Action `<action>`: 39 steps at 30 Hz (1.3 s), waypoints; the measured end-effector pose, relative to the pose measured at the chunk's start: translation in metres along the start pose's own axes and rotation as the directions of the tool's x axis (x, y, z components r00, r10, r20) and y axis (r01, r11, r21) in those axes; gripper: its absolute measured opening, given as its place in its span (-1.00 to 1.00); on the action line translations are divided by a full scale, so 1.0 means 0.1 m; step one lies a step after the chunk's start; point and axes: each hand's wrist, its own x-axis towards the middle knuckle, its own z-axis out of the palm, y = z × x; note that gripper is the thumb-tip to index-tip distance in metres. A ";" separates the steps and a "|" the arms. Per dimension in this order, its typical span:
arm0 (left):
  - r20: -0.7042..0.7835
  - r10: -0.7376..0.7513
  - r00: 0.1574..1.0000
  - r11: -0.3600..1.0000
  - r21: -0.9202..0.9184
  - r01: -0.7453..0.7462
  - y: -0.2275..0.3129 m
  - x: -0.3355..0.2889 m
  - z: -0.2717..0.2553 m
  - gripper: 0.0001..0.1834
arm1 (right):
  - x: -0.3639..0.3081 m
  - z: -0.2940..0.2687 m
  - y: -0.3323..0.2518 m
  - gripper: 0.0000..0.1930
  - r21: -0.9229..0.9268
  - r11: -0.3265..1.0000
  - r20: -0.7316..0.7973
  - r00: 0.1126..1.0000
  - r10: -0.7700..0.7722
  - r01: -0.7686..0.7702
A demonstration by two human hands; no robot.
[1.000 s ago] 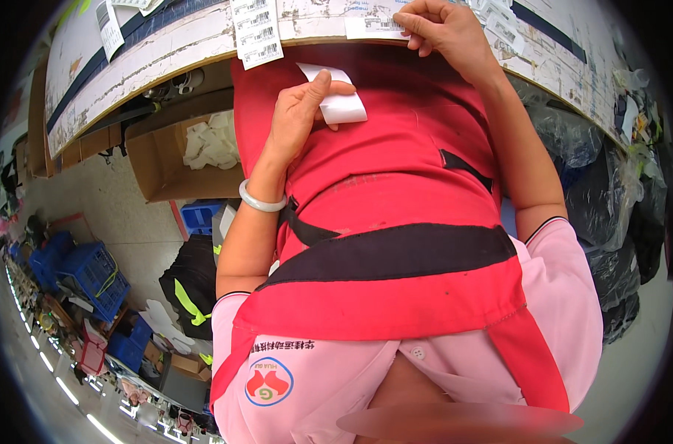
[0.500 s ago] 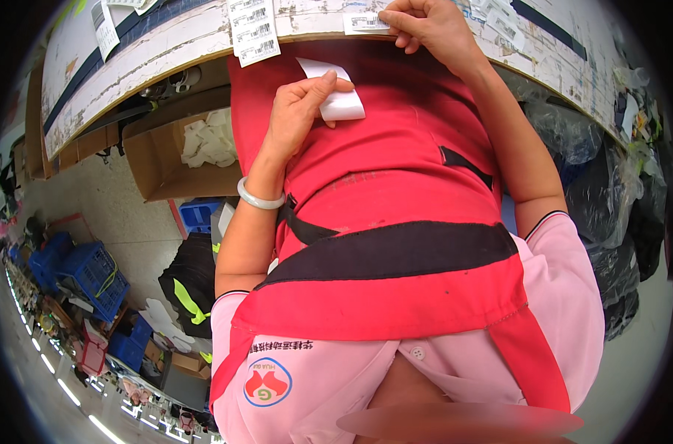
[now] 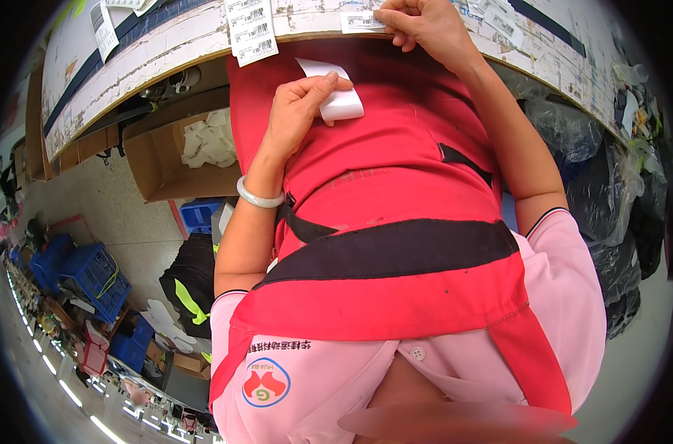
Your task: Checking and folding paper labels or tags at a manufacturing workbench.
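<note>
right hand point(image 3: 434, 31) farther left on label point(image 3: 358, 22)

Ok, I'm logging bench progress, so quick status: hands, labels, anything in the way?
Left hand holding curled white slip. Right hand fingertips at barcode label's right end. Label strip overhangs bench edge. No obstruction visible.

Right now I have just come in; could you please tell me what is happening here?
A person in a red apron is handling labels at a worn white table. The left hand holds a curled white strip in front of the apron. The right hand has its fingertips at the right end of a small label on the table; whether they pinch or press it, I cannot tell. A longer sheet of labels reaches over the table's near edge.
</note>
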 end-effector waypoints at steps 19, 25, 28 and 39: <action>-0.014 0.014 1.000 1.000 0.009 -0.014 -0.02 0.01 0.00 -0.65 | 0.00 0.03 -0.01 -0.82 -0.057 0.998 -0.017 1.000 -0.021 0.020; -0.009 0.010 1.000 1.000 -0.014 -0.010 -0.04 0.01 -0.02 -0.66 | -0.02 0.08 -0.05 -0.83 -0.135 0.988 -0.037 0.996 -0.077 0.072; -0.015 0.006 1.000 1.000 -0.020 -0.006 -0.04 0.00 -0.02 -0.66 | -0.02 0.07 -0.06 -0.82 -0.147 0.987 -0.044 0.996 -0.078 0.070; -0.029 -0.030 0.999 0.999 -0.017 0.029 -0.07 0.01 -0.04 -0.69 | -0.15 -0.38 0.23 -0.80 0.165 0.983 -0.076 0.995 -0.071 0.083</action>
